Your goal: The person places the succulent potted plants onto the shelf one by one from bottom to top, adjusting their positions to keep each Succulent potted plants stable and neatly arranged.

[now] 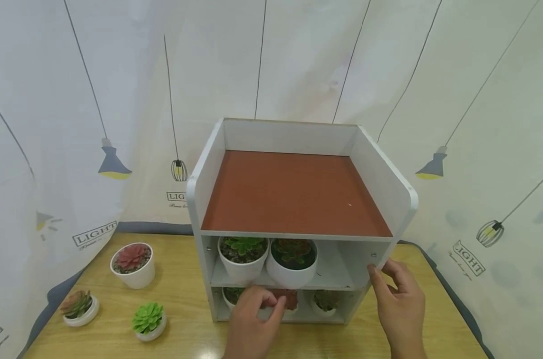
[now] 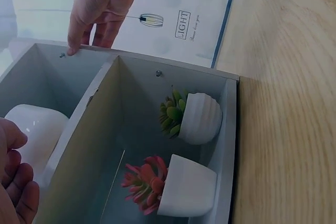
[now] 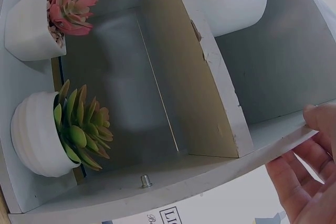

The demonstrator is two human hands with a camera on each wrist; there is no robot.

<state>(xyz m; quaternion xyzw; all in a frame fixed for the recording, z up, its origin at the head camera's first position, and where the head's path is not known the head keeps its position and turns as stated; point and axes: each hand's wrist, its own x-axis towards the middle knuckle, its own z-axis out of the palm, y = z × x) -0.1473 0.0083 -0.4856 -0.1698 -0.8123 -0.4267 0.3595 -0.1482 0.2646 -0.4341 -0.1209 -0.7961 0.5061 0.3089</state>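
Observation:
A white shelf unit (image 1: pixel 271 235) with a red-brown top surface stands on the table. My right hand (image 1: pixel 401 304) pinches the front edge of its right side panel, thumb inside and fingers outside, as the right wrist view also shows at the hand (image 3: pixel 310 166). In front of the lower compartment is my left hand (image 1: pixel 255 321), fingers loosely curled and nothing visible in them. Two white pots with green plants (image 1: pixel 243 267) (image 1: pixel 293 269) stand on the middle shelf. Below are a red plant (image 2: pixel 147 184) and a green plant (image 2: pixel 173 113) in white pots, and another pot partly hidden by my left hand.
Left of the unit on the wooden table (image 1: pixel 199 344) stand a red plant in a white pot (image 1: pixel 138 274), a brownish-green one in a low pot (image 1: pixel 85 311) and a bright green one (image 1: pixel 148 319). A lamp-patterned cloth (image 1: pixel 298 60) hangs behind.

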